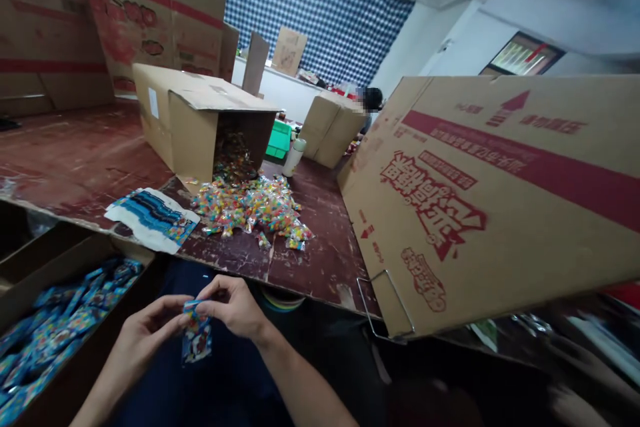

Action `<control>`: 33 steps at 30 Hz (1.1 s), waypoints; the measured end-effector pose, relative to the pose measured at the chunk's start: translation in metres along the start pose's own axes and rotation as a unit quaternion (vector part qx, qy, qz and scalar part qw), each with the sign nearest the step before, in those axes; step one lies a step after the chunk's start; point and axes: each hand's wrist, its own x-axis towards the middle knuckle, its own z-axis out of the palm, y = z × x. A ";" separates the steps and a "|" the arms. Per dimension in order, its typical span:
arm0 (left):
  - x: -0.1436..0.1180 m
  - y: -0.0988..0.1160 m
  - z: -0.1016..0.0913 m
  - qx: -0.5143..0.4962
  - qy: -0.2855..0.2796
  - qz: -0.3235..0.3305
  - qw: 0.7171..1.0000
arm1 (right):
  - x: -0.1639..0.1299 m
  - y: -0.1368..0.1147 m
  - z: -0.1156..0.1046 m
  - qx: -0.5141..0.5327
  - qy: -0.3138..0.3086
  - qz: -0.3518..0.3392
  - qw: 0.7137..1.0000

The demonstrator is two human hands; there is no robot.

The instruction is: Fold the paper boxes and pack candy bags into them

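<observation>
Between my two hands, above my lap, hangs a small blue candy packet (197,341) with a printed picture on it. My left hand (147,333) pinches its upper left edge. The fingertips of my right hand (233,307) grip its top edge. On the table beyond lies a fanned stack of flat blue-and-white wrappers (153,217). To the right of the stack spreads a heap of small clear bags of colourful candies (255,207), spilling from a cardboard box (193,127) laid on its side. At lower left, an open carton (135,253) holds many blue packets (65,327).
A large printed cardboard box (500,180) leans at right beside a metal wire stand (385,307). A white bottle (294,157) and a green basket (279,140) stand farther back on the dark red table (320,260). A person (370,103) is at the back; another person's hand (575,407) shows at lower right.
</observation>
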 end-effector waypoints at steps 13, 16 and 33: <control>-0.013 0.015 0.016 0.018 0.007 0.027 0.999 | -0.002 -0.011 0.005 -0.058 0.083 -0.073 0.992; -0.014 0.015 0.011 0.050 0.000 0.056 0.997 | -0.004 -0.007 0.008 -0.074 0.087 -0.086 0.990; -0.007 0.005 0.006 0.184 0.094 0.151 0.967 | 0.014 -0.010 -0.004 -0.224 0.028 -0.187 0.956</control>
